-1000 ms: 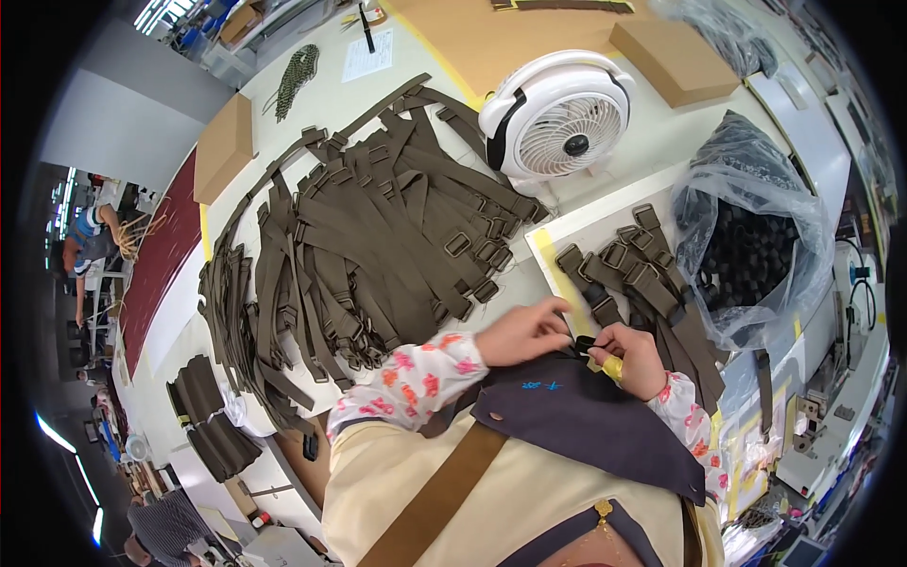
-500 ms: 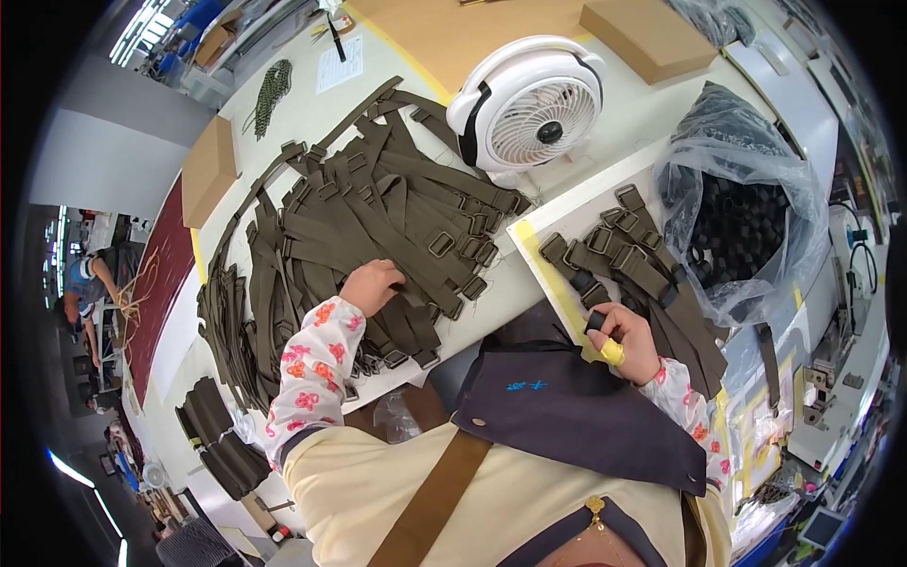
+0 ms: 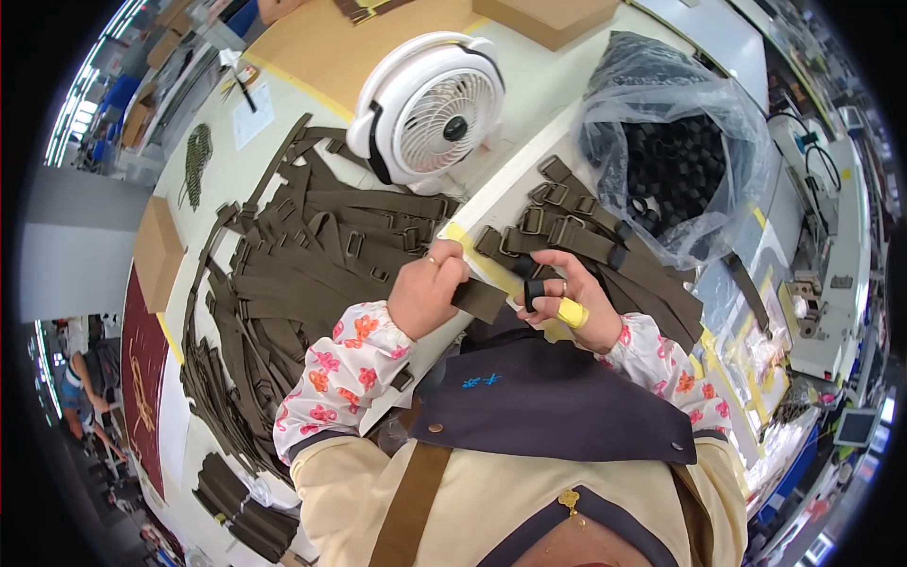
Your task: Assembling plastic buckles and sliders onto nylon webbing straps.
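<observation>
My left hand is pinching an olive webbing strap, whose short free end sticks out from my fingers toward the right. My right hand is half curled and grasps a small black loop at its fingers, just beside that strap end; the loop stands upright there, with its opening showing. Yellow tape is wrapped around one finger of the same hand. Both hands are close together in front of my dark apron, over the near edge of the white counter.

Left of my left hand spreads a big heap of olive straps, many with metal buckles. Just beyond my right hand a smaller bunch of buckled straps fans out, some of them already wearing black loops. Beyond that bunch, a clear plastic bag gapes open on a mass of black loops.

Straight ahead of my left hand, well apart, stands a white fan. Farther out to the left of my hands are a cardboard box, a bundle of patterned cord and a sheet of paper.
</observation>
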Demonstrator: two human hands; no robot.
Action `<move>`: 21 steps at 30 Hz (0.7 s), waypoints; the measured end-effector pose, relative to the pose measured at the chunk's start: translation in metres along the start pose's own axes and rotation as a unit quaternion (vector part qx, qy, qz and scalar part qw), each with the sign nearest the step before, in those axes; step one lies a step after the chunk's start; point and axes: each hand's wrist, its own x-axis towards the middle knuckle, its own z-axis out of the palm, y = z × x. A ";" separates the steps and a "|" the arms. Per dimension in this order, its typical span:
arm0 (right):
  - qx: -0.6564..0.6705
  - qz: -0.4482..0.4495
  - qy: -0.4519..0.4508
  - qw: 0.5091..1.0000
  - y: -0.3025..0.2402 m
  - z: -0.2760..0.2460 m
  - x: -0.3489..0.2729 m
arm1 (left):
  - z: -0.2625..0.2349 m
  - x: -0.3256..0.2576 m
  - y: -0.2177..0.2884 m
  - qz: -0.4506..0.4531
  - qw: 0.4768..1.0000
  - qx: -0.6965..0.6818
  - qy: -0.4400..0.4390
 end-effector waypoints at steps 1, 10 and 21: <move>0.019 -0.009 0.003 1.000 -0.003 -0.001 -0.001 | 0.009 0.003 0.003 0.024 0.999 0.000 -0.020; 0.084 0.079 0.008 0.993 0.006 -0.017 -0.007 | 0.018 0.023 0.014 0.151 0.986 -0.014 -0.069; 0.069 0.066 0.011 0.995 0.008 -0.016 -0.011 | 0.011 0.016 0.017 0.177 0.980 0.000 -0.088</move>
